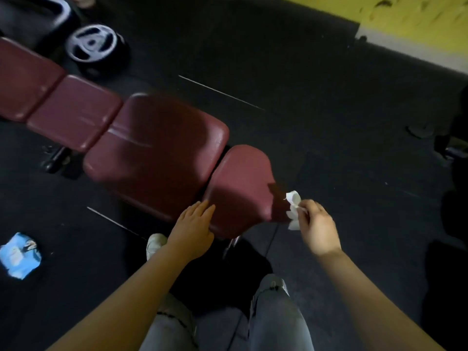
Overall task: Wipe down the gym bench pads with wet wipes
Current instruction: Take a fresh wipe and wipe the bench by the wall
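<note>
A dark red gym bench runs from upper left to centre, with a large back pad and a smaller seat pad nearest me. My left hand lies flat with straight fingers on the near edge of the seat pad. My right hand hovers just right of the seat pad and pinches a crumpled white wet wipe between fingertips. A blue wet wipe packet lies on the floor at the lower left.
Black rubber floor surrounds the bench. A second red bench pad extends to the upper left. A grey weight plate lies on the floor behind it. A yellow wall borders the top right. My legs and a white shoe stand below the seat.
</note>
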{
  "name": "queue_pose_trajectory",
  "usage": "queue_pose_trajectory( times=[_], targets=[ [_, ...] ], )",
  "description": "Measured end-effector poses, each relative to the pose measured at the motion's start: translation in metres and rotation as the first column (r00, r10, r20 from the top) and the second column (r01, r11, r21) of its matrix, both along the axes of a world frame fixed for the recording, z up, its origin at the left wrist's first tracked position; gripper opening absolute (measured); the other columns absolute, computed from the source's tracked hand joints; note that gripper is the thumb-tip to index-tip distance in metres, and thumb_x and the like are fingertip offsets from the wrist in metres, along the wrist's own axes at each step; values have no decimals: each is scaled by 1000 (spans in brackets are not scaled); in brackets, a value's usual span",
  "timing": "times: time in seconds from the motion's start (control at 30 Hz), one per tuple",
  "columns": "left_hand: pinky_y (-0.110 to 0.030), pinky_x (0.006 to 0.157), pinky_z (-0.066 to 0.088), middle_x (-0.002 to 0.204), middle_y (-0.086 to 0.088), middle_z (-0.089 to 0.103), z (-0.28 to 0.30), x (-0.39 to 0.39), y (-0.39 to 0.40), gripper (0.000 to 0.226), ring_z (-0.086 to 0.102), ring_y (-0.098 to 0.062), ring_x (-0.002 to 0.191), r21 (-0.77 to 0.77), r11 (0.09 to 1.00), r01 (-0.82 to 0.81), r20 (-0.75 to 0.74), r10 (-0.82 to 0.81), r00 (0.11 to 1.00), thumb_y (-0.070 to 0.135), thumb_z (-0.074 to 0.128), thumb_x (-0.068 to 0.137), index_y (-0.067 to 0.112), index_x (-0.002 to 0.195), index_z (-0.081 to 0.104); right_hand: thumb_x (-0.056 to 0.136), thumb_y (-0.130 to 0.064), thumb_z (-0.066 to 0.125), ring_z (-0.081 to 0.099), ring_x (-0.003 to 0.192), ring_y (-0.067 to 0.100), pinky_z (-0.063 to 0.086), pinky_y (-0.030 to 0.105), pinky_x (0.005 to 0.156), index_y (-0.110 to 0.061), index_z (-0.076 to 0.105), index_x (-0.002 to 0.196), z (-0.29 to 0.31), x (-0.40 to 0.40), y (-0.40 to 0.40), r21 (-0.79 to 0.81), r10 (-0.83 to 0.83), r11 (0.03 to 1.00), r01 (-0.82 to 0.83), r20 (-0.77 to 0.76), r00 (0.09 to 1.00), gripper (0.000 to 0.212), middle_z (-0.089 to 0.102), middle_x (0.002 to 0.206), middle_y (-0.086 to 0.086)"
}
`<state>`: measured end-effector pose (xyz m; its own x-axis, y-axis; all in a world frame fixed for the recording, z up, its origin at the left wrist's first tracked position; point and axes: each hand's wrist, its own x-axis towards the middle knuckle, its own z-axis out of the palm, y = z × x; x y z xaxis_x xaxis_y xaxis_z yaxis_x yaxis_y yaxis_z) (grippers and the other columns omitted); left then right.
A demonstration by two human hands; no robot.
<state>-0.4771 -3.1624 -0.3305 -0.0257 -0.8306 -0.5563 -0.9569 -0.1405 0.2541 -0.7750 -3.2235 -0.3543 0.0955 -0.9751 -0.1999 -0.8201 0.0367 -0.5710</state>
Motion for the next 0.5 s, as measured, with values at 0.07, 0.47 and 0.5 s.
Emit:
queue_pose_trajectory(
  times=[0.07,0.47,0.5],
  targets=[
    [-33,122,6,165,-3,13,29,-6,8,68,7,-20,152,-49,995,-92,-23,91,996,23,46,95,18,157,18,97,-17,50,58,83,27,48,36,71,-12,60,103,32,7,-5,8,29,1000,-30,66,997,12,60,99,5],
    [-33,123,12,163,-4,20,194,31,90,67,15,-19,150,-225,858,-462,-151,438,886,19,52,93,17,155,26,92,-20,58,56,80,12,38,21,73,-21,64,85,214,117,15,60,172,980,-192,246,954,9,58,92,-1],
    [-32,123,11,163,-4,20,203,46,100,67,14,-19,151,-235,843,-484,-149,461,875,19,52,93,17,155,26,93,-25,58,57,78,12,39,22,70,-24,63,80,222,132,22,53,190,976,-210,259,947,14,60,89,-1]
  ],
)
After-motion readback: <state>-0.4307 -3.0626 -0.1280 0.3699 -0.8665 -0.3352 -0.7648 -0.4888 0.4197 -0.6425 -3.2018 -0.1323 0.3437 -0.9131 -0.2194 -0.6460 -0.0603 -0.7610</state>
